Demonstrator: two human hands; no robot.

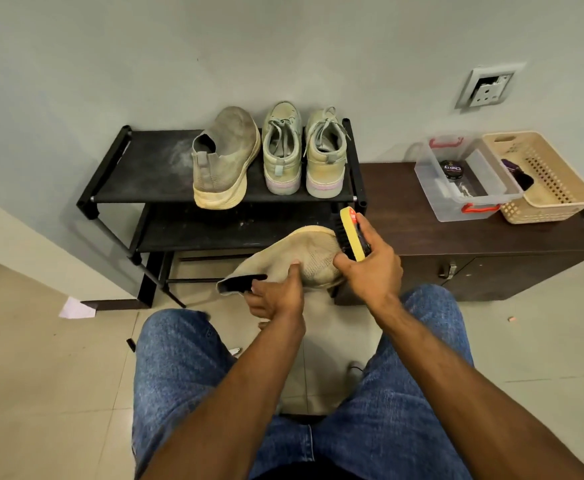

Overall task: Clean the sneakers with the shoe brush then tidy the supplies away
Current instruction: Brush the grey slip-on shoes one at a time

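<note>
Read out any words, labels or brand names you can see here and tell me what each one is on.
"Cherry": on the lid of the round black polish tin in the clear plastic box.
Red label on the yellow shoe brush: too small to read.
No other text visible.

Held sneaker: sole turned away, unseen; heel part covered by left hand; toe edge behind shoe brush.
Left hand fingers tucked inside collar, not visible.
Shoe brush: bristle face partly against shoe, label under right hand unreadable.
Polish tin in clear box: lid print too small to read fully.
Dark item in far-right basket: identity unclear.
White object in box: indistinct.
Shoe rack: lower tiers hidden behind shoe, hands.
Person's torso cut off by near edge.
</note>
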